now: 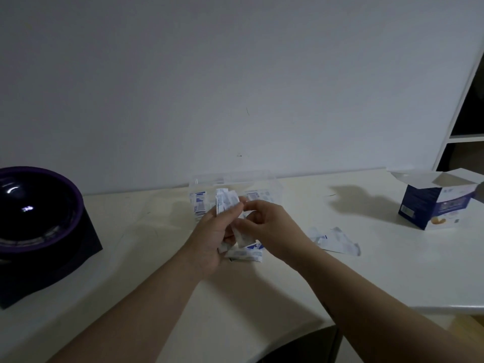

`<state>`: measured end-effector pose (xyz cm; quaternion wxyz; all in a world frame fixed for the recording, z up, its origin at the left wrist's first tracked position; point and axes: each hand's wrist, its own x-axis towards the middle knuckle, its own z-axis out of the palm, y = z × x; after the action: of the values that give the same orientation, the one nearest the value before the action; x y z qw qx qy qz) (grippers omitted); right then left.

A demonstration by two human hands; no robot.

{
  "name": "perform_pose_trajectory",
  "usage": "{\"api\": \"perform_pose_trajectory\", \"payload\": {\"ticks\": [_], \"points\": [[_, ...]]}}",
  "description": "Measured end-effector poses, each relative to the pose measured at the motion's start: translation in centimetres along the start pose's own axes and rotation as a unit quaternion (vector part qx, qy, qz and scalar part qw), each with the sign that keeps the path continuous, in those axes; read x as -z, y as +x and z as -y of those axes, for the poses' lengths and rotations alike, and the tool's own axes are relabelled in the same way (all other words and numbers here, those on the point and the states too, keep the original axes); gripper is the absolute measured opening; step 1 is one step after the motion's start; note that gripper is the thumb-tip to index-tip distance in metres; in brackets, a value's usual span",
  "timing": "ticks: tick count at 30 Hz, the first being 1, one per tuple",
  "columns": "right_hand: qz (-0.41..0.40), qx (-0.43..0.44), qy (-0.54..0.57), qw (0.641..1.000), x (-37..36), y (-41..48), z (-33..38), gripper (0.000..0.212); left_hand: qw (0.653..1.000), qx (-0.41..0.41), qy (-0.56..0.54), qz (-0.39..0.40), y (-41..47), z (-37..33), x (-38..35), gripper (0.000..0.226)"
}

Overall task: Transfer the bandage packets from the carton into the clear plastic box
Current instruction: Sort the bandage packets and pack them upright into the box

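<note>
My left hand (pixel 209 237) grips a bunch of white-and-blue bandage packets (pixel 225 201) just in front of the clear plastic box (pixel 275 183). My right hand (pixel 269 226) pinches one packet from that bunch. The box stands against the wall and holds several packets (pixel 199 204). More packets lie on the white table under my hands (pixel 247 255) and to the right (pixel 337 241). The blue-and-white carton (pixel 434 205) stands open at the far right, its inside hidden from view.
A dark bowl with a purple rim (pixel 34 208) sits on a black base (pixel 78 247) at the left. The white table (pixel 379 279) ends at a rounded front edge on the right. A white shelf unit (pixel 455 137) stands behind the carton.
</note>
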<state>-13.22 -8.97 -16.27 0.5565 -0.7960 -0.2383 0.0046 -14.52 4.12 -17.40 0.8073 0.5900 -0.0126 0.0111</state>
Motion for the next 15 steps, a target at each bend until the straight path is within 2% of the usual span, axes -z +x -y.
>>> {"api": "perform_pose_trajectory", "payload": {"ticks": [2,4,6,8,10,15], "points": [[-0.010,0.001,-0.008,1.000,0.2,0.3,-0.1,0.019,0.999,-0.003,-0.024,-0.038,0.1,-0.3,-0.2,0.017],[0.009,-0.005,-0.101,0.995,0.6,0.5,-0.3,0.020,0.993,-0.025,-0.058,-0.104,0.3,-0.6,0.0,0.022],[0.088,-0.023,-0.271,0.958,0.7,0.7,-0.6,0.031,0.980,-0.045,-0.093,-0.169,0.7,-1.0,0.8,0.022],[0.167,-0.052,-0.369,0.913,0.4,0.9,-0.7,0.041,0.968,-0.062,-0.122,-0.211,0.9,-1.3,1.7,0.023],[0.201,-0.076,-0.384,0.898,0.1,1.3,-0.5,0.039,0.958,-0.083,-0.157,-0.226,1.1,-1.7,2.3,0.025],[0.217,-0.099,-0.371,0.898,0.5,1.8,-0.1,0.028,0.943,-0.104,-0.203,-0.244,1.5,-2.0,3.4,0.023]]}}
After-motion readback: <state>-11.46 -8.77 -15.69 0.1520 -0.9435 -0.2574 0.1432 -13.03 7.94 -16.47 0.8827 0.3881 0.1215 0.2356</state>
